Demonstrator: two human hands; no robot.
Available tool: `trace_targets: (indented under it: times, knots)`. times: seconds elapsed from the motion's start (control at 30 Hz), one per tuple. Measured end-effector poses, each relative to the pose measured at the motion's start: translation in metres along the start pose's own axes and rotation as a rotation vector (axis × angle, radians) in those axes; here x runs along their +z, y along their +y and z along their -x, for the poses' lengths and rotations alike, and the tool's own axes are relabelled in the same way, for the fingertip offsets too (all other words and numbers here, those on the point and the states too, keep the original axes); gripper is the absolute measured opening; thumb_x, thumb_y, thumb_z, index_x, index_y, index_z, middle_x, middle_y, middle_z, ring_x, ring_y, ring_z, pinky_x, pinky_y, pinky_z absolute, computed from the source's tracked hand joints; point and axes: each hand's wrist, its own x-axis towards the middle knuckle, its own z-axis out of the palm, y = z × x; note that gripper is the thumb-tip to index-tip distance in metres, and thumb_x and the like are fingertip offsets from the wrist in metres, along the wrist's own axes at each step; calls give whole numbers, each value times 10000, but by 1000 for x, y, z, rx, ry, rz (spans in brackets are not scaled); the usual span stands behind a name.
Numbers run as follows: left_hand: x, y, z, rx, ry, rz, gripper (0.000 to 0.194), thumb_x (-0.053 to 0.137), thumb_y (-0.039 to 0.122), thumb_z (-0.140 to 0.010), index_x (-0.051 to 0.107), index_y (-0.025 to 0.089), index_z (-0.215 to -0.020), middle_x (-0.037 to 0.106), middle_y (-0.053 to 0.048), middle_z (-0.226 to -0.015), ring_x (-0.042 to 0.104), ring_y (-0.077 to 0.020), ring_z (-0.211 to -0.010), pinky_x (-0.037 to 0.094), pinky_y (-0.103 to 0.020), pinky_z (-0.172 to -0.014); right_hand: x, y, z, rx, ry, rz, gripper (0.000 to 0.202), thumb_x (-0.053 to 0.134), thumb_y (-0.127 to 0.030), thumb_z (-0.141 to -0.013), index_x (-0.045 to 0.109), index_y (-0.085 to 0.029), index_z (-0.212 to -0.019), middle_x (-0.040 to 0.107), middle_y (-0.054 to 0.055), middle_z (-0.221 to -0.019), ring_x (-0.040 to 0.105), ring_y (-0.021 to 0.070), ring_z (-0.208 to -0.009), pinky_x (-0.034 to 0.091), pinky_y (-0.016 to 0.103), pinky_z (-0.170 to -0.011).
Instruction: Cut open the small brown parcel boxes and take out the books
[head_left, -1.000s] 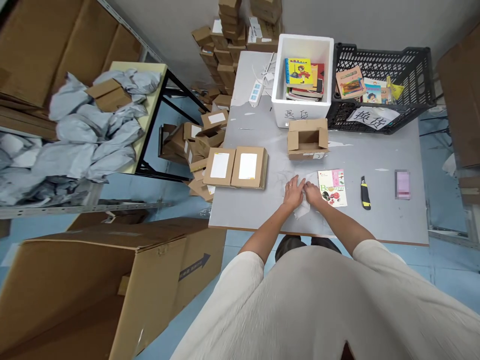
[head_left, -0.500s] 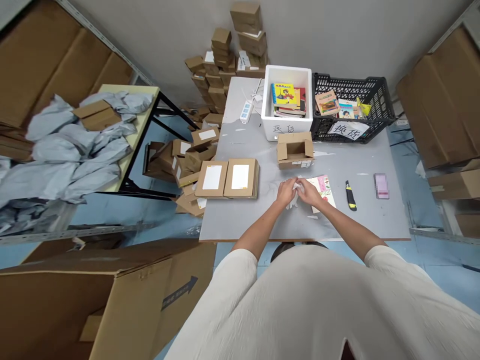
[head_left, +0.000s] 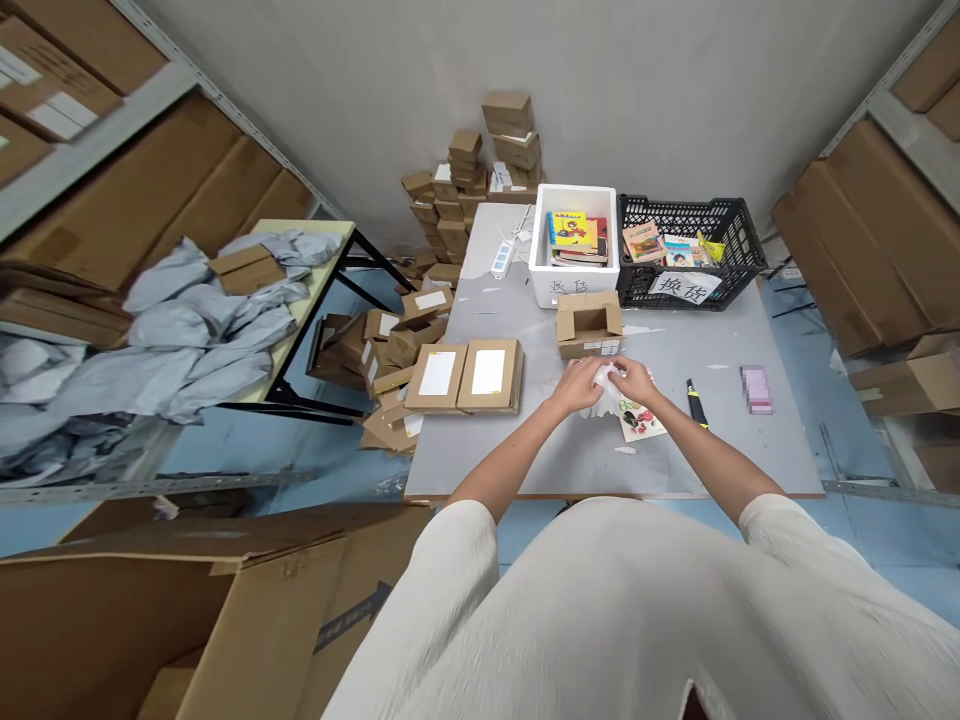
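Note:
Between my two hands is a thin, white, crumpled sheet [head_left: 600, 402], paper or plastic, I cannot tell which. My left hand [head_left: 577, 386] grips its left side with bent fingers. On the other side, my right hand [head_left: 634, 382] pinches its upper right part. A colourful book or booklet [head_left: 639, 422] lies flat on the table under the right hand, partly covered by it. Just beyond the hands stands a small open cardboard box [head_left: 589, 346]. To the right of my right forearm lies a black and yellow utility knife [head_left: 696, 402].
Two labelled cardboard packages [head_left: 463, 378] lie on the left of the grey table [head_left: 525, 460]. A white foam box [head_left: 574, 285] and a black crate [head_left: 690, 278], both with books, stand at the back. A pink rectangular object [head_left: 757, 390] lies right. A large carton [head_left: 330, 590] stands lower left.
My hands have moved slightly apart and right, and more of the white sheet shows between them. The view has tilted up, so more shelving shows at both sides.

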Motion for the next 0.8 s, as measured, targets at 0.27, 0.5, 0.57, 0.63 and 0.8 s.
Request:
trace_targets:
  times: [0.27,0.5,0.57,0.63,0.8]
  knots:
    - [-40,10,-10,61,166,-122,409,571,345,-1070,671,268,-1459,612,-126,-1471,600,-307,-1291,490,-480,-1105,-29,-24,-23,-164,139,187,292,609,-279,-914,816,-234,-1114,809,92,-1143,708,310,-1076,539,478,-1042]
    - [-82,24,-51,13,291,-230,359,504,122,-1026,679,259,-1308,621,-111,-1327,637,-283,-1205,560,-391,-937,-41,-53,-78,-280,316,185,250,678,-345,-950,839,-228,-1100,693,101,-1090,644,287,-1032,553,448,-976]
    - [-92,24,-61,-8,316,-258,348,501,103,-1020,679,258,-1276,618,-111,-1306,643,-283,-1180,557,-389,-929,-38,-58,-96,-273,318,116,268,663,-346,-955,835,-218,-1116,685,85,-1049,642,250,-938,572,397,-894]
    - [-98,20,-70,-47,325,-270,343,499,97,-1016,675,258,-1263,609,-112,-1308,644,-284,-1162,554,-392,-923,-32,-61,-111,-260,309,53,284,643,-338,-942,833,-215,-1114,710,79,-1048,648,234,-909,583,377,-870]
    - [-90,-9,-86,-146,261,-206,329,478,121,-1025,671,249,-1259,600,-127,-1315,631,-310,-1181,547,-418,-936,-10,-51,-141,-131,218,5,337,625,-299,-851,841,-234,-1102,793,78,-1101,702,256,-967,606,421,-953]
